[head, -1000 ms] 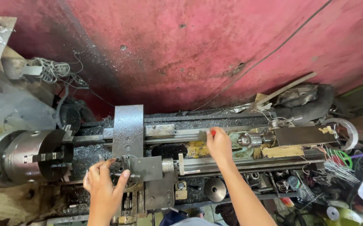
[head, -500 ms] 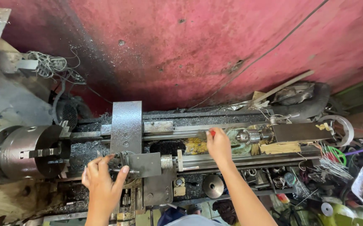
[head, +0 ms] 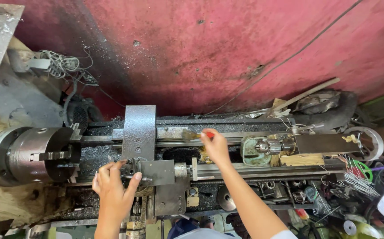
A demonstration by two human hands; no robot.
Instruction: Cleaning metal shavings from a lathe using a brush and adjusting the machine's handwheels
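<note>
Left hand (head: 112, 188): our fingers curl around the tool post (head: 135, 170) on the lathe carriage, directly ahead
Right hand (head: 215, 146): closed on a red-handled brush (head: 196, 134), bristles pointing left along the bed
Chuck (head: 37, 155): left, nearer our left hand

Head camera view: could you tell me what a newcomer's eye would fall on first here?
Probably the stained red wall filling the top half, then the grimy lathe bed below it with its big steel chuck at far left. At centre, the left hand grips the tool post, while the right hand holds a red-handled brush over the bed.
</note>
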